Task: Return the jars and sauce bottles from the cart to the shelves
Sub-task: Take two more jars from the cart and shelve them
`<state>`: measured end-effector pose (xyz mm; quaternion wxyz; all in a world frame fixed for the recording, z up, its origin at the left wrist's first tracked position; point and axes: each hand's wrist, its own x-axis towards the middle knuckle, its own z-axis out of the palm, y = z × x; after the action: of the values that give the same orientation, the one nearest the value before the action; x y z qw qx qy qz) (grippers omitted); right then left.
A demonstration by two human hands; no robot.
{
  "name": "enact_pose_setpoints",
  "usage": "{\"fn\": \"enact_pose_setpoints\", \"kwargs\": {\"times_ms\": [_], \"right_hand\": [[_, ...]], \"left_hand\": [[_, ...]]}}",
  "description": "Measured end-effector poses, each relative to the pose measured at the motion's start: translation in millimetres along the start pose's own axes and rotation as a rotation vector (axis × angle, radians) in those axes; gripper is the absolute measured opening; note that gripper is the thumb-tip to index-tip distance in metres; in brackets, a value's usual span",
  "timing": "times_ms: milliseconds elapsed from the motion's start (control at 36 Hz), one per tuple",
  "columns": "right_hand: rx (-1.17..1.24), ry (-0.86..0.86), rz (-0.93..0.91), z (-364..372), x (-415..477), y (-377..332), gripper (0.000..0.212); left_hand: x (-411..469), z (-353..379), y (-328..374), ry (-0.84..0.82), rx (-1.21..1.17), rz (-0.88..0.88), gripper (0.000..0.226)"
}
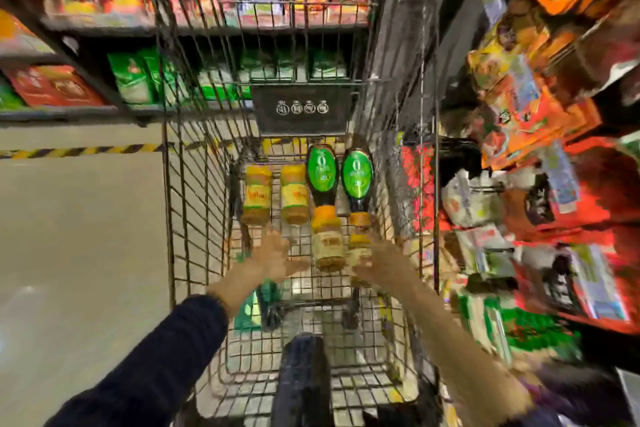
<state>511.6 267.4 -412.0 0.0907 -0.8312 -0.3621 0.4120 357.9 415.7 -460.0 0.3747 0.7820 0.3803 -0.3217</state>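
A wire cart [180, 204] holds the goods on its floor. Two yellow-lidded jars [257, 196] [295, 194] lie side by side at the left. To their right lie two dark sauce bottles with green labels [322, 173] [357, 176]. Below the bottles lie two more jars [328, 250] [359, 239]. My left hand [273, 255] reaches into the cart with fingers spread, just below the left jars and holding nothing. My right hand [382, 262] is at the rightmost jar and overlaps its lower end. Motion blur hides whether it grips the jar.
Shelves of red, orange and green packets [540, 107] stand close along the right of the cart. More shelves [131, 80] run across the aisle ahead. Grey floor with a yellow-black stripe [86, 151] lies to the left. The cart's dark handle [301, 378] is near me.
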Motion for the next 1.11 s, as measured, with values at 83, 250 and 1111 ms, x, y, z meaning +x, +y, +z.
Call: {"fn": "enact_pose_setpoints", "kwargs": {"times_ms": [83,250,1111], "right_hand": [[0.019,-0.033,0.051,12,16,7,0.039],[0.078,-0.059,0.184,28,44,18,0.051],[0.215,-0.058,0.525,93,95,84,0.047]], "left_hand": [[31,17,4,-0.023,-0.181,-0.099,0.055],[80,50,-2,0.005,-0.336,-0.144,0.043],[85,39,-8,-0.204,-0.795,-0.109,0.038]]}}
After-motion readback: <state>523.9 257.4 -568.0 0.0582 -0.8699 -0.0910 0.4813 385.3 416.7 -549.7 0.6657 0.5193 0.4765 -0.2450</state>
